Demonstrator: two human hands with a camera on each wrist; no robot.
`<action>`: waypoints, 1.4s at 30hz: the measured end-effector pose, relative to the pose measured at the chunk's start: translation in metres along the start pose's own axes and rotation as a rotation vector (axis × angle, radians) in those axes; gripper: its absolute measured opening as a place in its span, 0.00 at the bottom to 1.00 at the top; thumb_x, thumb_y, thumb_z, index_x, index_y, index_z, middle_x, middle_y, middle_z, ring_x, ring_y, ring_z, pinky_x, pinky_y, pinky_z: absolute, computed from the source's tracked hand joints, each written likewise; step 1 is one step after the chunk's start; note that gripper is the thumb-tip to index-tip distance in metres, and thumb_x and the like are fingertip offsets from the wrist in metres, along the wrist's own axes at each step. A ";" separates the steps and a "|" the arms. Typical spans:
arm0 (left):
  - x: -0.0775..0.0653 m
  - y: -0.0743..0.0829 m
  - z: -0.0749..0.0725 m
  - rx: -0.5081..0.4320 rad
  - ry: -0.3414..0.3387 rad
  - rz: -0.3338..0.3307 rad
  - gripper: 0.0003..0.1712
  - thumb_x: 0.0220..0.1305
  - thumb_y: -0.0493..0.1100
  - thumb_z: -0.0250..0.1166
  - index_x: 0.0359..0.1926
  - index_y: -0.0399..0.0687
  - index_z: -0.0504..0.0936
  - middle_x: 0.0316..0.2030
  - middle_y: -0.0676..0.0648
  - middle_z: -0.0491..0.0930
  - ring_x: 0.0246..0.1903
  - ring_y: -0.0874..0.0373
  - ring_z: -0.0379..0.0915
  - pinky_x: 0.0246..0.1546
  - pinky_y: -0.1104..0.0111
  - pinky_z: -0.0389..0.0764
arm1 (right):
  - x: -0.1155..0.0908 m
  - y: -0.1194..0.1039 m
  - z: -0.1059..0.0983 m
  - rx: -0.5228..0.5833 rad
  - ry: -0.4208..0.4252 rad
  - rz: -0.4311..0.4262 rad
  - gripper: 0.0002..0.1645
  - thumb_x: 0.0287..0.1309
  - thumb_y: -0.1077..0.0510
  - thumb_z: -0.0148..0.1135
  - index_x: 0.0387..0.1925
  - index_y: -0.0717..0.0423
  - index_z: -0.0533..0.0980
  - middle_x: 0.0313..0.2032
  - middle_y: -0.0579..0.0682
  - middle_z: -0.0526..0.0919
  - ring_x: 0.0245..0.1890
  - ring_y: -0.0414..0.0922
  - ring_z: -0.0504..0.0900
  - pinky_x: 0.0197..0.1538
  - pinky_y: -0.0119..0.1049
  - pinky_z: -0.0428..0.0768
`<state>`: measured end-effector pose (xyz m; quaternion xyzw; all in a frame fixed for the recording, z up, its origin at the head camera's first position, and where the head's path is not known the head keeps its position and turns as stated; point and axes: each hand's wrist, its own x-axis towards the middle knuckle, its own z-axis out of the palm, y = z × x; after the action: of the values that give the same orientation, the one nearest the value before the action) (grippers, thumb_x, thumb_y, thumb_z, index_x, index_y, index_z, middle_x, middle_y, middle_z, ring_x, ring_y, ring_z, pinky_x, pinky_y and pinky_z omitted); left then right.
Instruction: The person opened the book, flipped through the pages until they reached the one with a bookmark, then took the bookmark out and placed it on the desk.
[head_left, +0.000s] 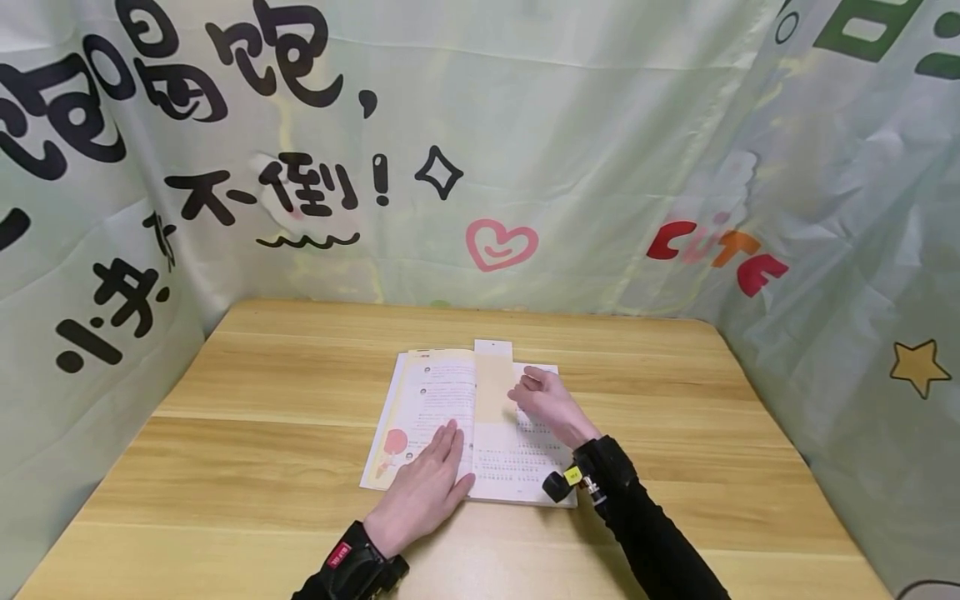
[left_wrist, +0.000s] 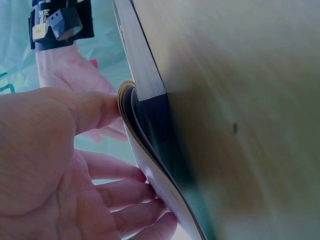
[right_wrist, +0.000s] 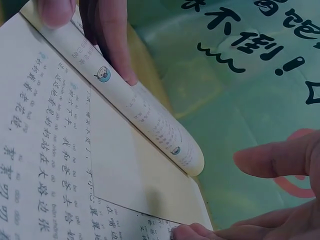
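An open book point(head_left: 442, 400) lies on the table, with printed text and a pink drawing on its left page. Along the gutter on the right page lies a flat bookmark point(head_left: 492, 379), cream and white, its top sticking out past the book's upper edge. My left hand point(head_left: 423, 483) presses the left page near the fold with straight fingers; the left wrist view shows the thumb point(left_wrist: 100, 111) against the curved pages. Over the right page is my right hand point(head_left: 551, 404), fingertips close to the bookmark's right edge. Its thumb point(right_wrist: 275, 157) stands apart in the right wrist view.
The wooden table point(head_left: 285, 417) extends around the book on all sides. Behind it hangs a pale green cloth point(head_left: 585, 150) with printed writing and a pink heart. A black wrist strap with a small camera point(head_left: 558, 485) sits over the book's lower right corner.
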<state>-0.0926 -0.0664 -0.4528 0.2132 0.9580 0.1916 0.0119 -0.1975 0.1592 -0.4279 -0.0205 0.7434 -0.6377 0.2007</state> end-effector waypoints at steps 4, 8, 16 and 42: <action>0.000 0.000 0.001 0.003 0.001 0.000 0.35 0.73 0.50 0.57 0.71 0.29 0.66 0.74 0.33 0.63 0.73 0.39 0.63 0.56 0.44 0.83 | -0.002 0.000 -0.001 0.045 0.009 0.042 0.47 0.68 0.65 0.54 0.77 0.73 0.39 0.76 0.75 0.46 0.76 0.67 0.55 0.77 0.57 0.63; 0.001 0.000 0.001 0.008 0.003 0.002 0.36 0.73 0.50 0.57 0.71 0.30 0.66 0.74 0.33 0.63 0.73 0.40 0.63 0.56 0.44 0.83 | 0.000 0.000 -0.003 0.104 0.019 0.062 0.46 0.69 0.67 0.53 0.77 0.71 0.40 0.76 0.74 0.48 0.75 0.66 0.59 0.75 0.54 0.68; 0.000 0.001 -0.001 0.000 -0.001 0.003 0.36 0.73 0.50 0.58 0.71 0.29 0.66 0.74 0.32 0.63 0.72 0.40 0.63 0.55 0.44 0.83 | 0.003 0.001 -0.005 0.223 -0.002 0.047 0.46 0.68 0.69 0.51 0.77 0.71 0.37 0.76 0.75 0.48 0.75 0.67 0.58 0.76 0.58 0.65; 0.000 0.000 -0.002 -0.006 -0.009 0.000 0.36 0.73 0.50 0.58 0.71 0.30 0.65 0.74 0.33 0.62 0.73 0.40 0.63 0.56 0.44 0.82 | 0.029 0.008 0.014 0.082 0.060 0.044 0.37 0.56 0.74 0.46 0.70 0.73 0.61 0.36 0.50 0.78 0.33 0.40 0.77 0.38 0.32 0.81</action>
<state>-0.0926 -0.0674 -0.4513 0.2138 0.9573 0.1936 0.0168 -0.2180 0.1396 -0.4452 0.0234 0.7224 -0.6636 0.1929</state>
